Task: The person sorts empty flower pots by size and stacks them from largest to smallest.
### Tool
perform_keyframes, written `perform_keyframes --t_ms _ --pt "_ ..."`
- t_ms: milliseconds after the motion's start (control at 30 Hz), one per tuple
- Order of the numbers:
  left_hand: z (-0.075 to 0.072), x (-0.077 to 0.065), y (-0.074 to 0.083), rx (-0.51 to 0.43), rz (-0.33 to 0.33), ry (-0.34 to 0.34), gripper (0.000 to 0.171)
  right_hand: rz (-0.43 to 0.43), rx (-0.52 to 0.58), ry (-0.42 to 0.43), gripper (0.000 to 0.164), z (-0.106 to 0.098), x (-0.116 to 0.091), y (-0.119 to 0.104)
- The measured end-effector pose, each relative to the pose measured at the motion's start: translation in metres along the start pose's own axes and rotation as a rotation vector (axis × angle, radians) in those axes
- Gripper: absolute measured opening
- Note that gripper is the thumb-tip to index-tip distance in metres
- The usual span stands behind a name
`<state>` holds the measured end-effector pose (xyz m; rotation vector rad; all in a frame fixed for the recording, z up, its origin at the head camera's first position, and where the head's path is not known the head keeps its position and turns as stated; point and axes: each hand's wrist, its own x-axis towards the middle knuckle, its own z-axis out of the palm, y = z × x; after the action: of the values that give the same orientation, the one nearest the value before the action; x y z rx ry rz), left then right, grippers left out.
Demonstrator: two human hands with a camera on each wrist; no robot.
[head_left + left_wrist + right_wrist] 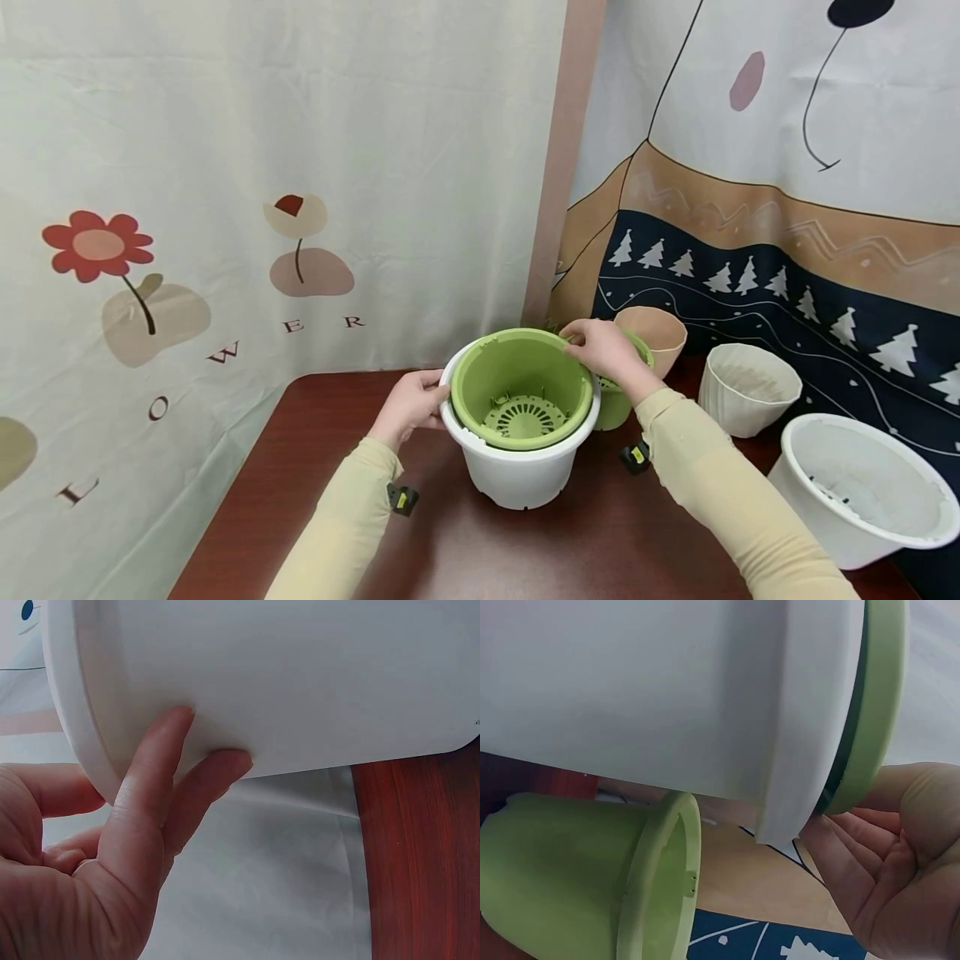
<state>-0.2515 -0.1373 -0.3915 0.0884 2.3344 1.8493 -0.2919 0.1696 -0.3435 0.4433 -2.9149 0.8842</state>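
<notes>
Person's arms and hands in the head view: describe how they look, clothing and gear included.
The left sleeve and right sleeve are long and pale yellow. Near each cuff sits a small black device with a yellow-green patch. The left hand and right hand wear no gloves.

The inner pot [525, 367] is green, the outer pot [521, 479] white, the table [487, 554] reddish-brown, the curtain's navy band [806, 342] tree-patterned.

Left forearm [333, 521], right forearm [731, 487] angled inward; left fingers [142, 784] gripping, right fingers [847, 844] pinching.
</notes>
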Motion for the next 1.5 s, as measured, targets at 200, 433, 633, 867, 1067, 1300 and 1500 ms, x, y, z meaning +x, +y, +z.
perform_keyframes --t_ms 200,433,633,867,1067,1300,1500 --pt "0.001 0.000 0.000 -0.011 0.001 0.000 0.037 -0.006 -0.015 0.001 0.030 0.000 -0.001 0.000" --pt "0.002 0.000 -0.001 -0.015 -0.007 0.009 0.036 -0.019 -0.042 0.009 0.030 0.000 -0.002 0.000" --pt "0.003 0.002 -0.002 -0.016 -0.007 0.015 0.035 -0.015 -0.080 0.030 0.030 0.001 -0.003 -0.001" --pt "0.003 0.002 -0.002 -0.011 -0.006 0.024 0.036 -0.013 -0.095 0.022 0.029 -0.001 -0.004 -0.001" --pt "0.003 0.002 -0.003 -0.013 -0.005 0.016 0.037 -0.031 -0.063 0.005 0.032 0.001 -0.006 0.007" --pt "0.002 0.003 -0.004 -0.010 -0.007 0.018 0.037 -0.077 0.015 0.031 0.033 0.002 -0.010 0.015" --pt "0.002 0.004 -0.005 -0.004 -0.003 0.021 0.036 -0.099 0.027 0.067 0.035 0.001 -0.017 0.019"
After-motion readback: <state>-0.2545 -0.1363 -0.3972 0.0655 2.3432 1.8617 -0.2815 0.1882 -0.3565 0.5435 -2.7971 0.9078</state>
